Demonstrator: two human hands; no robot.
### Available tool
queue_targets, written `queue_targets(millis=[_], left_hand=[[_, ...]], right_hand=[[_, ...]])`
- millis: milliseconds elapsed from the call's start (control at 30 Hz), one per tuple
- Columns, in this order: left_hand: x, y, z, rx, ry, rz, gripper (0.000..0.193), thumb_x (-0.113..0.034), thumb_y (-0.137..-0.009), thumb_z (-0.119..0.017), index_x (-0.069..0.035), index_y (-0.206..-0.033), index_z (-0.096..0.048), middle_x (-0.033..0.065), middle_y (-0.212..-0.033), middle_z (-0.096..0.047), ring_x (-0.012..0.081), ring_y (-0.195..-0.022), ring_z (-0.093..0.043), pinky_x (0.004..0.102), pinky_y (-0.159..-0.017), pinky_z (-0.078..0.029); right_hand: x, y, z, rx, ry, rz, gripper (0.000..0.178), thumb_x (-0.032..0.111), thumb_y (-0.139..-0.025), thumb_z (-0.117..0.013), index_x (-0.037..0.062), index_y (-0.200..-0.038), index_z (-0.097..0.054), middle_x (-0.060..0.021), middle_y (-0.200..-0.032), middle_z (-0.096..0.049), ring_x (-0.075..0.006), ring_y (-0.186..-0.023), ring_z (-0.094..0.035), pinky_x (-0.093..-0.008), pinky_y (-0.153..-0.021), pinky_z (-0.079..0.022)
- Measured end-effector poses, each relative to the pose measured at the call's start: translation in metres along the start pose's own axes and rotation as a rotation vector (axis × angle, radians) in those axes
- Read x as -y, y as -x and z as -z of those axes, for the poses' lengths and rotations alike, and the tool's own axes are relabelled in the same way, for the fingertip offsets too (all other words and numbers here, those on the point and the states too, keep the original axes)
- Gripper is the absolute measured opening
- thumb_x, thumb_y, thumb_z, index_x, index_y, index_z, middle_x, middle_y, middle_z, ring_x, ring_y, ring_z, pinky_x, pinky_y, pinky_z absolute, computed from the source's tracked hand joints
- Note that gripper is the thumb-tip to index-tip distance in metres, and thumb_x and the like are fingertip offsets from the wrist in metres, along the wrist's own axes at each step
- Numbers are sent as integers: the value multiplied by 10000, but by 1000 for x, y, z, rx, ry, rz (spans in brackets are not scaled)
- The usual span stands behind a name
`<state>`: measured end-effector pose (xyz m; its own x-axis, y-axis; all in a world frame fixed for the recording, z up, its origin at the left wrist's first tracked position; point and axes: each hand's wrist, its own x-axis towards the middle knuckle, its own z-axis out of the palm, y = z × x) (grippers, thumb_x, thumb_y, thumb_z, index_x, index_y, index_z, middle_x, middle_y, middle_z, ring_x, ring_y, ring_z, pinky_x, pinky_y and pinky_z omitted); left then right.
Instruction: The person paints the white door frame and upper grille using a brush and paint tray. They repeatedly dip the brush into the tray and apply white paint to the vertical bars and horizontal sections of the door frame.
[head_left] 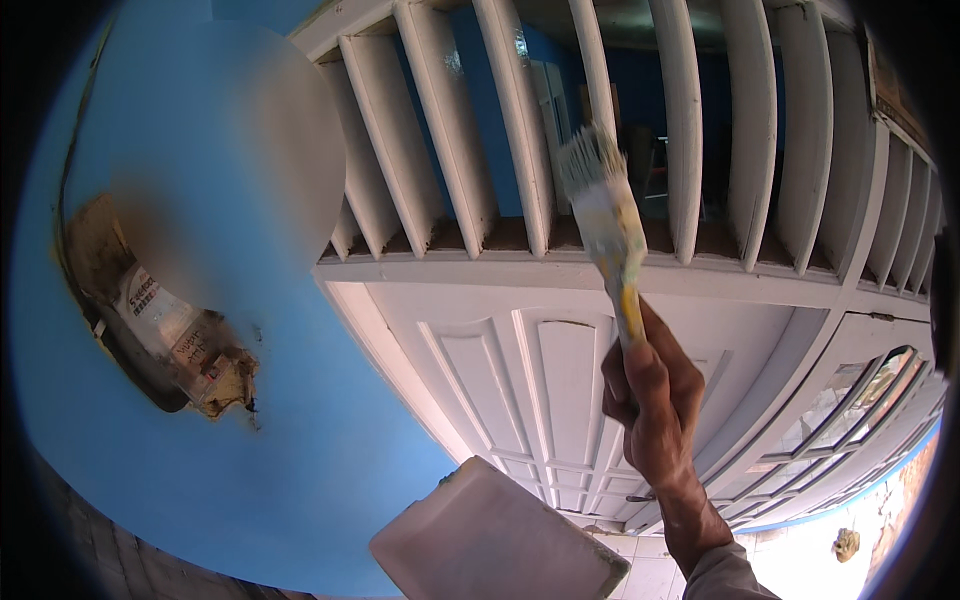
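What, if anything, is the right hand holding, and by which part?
The right hand holds a flat, pale-bristled paintbrush, smeared with white and yellow, by its handle.

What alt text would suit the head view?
A right hand holds a paint-smeared brush up in front of white slats above a panelled white door. A pale tray shows at the bottom edge, with a blue wall at left.

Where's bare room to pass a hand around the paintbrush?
Free: before the white door, between blue wall and right hand, above the pale tray. Gaps between slats right of the paintbrush look open but narrow. Crowded: where the paintbrush overlaps the slats; around the wall box.
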<state>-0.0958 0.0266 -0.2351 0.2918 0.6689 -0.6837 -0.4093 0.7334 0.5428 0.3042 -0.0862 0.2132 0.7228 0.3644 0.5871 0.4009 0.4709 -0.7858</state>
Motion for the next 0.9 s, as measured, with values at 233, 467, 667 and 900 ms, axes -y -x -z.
queue_targets(millis=[233, 467, 667, 900], left_hand=[[-45, 83, -92, -8, -58, -33, 668, -451, -854, -560, -44, -1378, -483, 179, -1242, -589, 386, -1130, -559, 529, -957, -474], [-41, 70, -68, 102, 0, 65, 720, -467, -853, -524, -27, -1416, -435, 202, -1274, -564, 412, -1125, -557, 551, -946, -474], [-49, 65, -60, 126, -54, 61, 733, -478, -863, -508, -21, -1427, -411, 211, -1278, -553, 416, -1149, -544, 561, -965, -461], [-49, 45, -46, 121, -61, 30, 744, -477, -857, -529, -21, -1431, -402, 207, -1325, -523, 406, -1195, -505, 542, -1002, -437]], right_hand=[[23, -131, -41, -158, 40, 243, 402, 242, -1007, -422, -101, -1140, -584, 14, -643, -412, -55, -552, -380, -255, -468, -352], [35, -195, -58, -135, -120, 165, 462, 234, -1010, -468, -111, -1312, -520, 44, -611, -397, -19, -497, -344, -208, -438, -304], [36, -175, -64, -215, 117, 391, 297, 202, -981, -408, -22, -811, -504, -29, -622, -427, -102, -599, -407, -338, -560, -382], [36, -186, -62, -144, -275, 36, 241, 197, -975, -504, 116, -748, -495, 56, -592, -376, -30, -475, -302, -231, -440, -231]])
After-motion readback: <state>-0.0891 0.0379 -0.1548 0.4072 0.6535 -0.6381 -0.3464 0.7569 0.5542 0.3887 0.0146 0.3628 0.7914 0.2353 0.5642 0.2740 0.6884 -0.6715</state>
